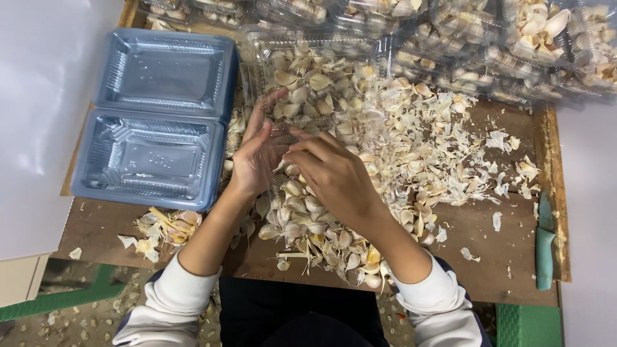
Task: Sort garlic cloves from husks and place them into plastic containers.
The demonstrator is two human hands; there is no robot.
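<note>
White sleeves sit nearest the lens, both forearms reaching up over a wooden board (pixel 495 257). At far left, two empty blue plastic trays (pixel 157 115) lie side by side, touching. Just below them rests a small heap of papery husks (pixel 164 228). Left hand (pixel 254 154) stands edge-on, fingers extended and loosely spread, against the near wall of a clear plastic clamshell (pixel 308 71) holding garlic cloves. Right hand (pixel 334 177) is curled palm-down over the garlic clove pile (pixel 321 225), fingertips pinched together; whether they grip a clove cannot be determined. Cloves judged light, firm, with slippery flaking skin; take hold across the broad sides. Further right, loose skins (pixel 450 160) scatter outward. A teal-handled knife (pixel 545 247) lies at the board's right edge.
</note>
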